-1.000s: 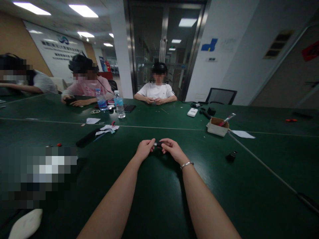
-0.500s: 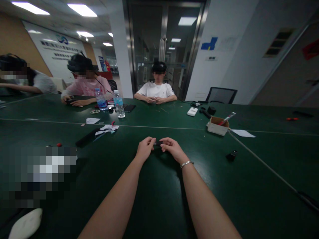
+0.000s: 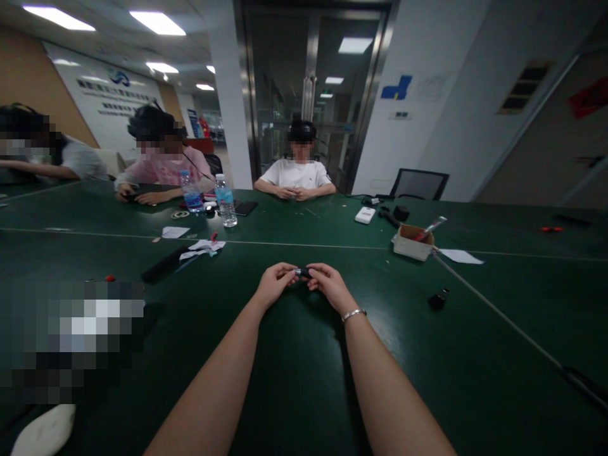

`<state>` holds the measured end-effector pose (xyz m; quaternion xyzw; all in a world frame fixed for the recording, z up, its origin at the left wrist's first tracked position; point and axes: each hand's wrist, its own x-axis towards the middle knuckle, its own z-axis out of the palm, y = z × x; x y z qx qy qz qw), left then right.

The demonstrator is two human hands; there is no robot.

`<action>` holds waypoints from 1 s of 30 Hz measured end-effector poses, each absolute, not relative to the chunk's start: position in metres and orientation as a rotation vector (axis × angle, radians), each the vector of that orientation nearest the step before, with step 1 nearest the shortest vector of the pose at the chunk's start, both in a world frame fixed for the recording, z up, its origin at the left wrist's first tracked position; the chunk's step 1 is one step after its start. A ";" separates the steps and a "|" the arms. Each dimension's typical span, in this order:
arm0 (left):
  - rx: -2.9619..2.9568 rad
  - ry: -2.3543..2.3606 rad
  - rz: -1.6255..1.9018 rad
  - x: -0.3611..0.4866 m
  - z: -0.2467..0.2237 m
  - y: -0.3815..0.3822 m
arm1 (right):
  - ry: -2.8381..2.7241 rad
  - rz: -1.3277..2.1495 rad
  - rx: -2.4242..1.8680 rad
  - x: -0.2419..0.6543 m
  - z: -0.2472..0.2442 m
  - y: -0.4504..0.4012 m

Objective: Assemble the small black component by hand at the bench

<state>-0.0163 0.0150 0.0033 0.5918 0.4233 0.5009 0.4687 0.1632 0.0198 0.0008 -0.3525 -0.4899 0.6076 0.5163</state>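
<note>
A small dark cylindrical object (image 3: 303,273) with a silvery end is held between my two hands, above the green table (image 3: 294,367). My left hand (image 3: 277,282) pinches the silvery end at its left. The fingers of my right hand (image 3: 329,285) are closed on the black part at its right. Fingertips hide both ends of the object, and I cannot make out what it is. A bracelet circles my right wrist.
An open carton (image 3: 413,246) and a black item (image 3: 437,299) are on the right. Bottles (image 3: 226,204), crumpled paper (image 3: 203,248) and a long black object (image 3: 164,264) lie left. A white object (image 3: 45,432) is at bottom left. People sit across the table.
My right fingers have closed further around the black part. More of the silvery end now shows between my hands, and the view has shifted slightly.
</note>
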 end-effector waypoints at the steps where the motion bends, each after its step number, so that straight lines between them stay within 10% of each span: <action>1: 1.447 1.045 1.230 -0.016 0.003 0.016 | -1.181 1.459 -0.846 0.164 0.000 0.020; 30: 1.507 1.198 1.126 -0.019 -0.001 0.020 | -1.396 1.449 -0.797 0.167 0.003 0.017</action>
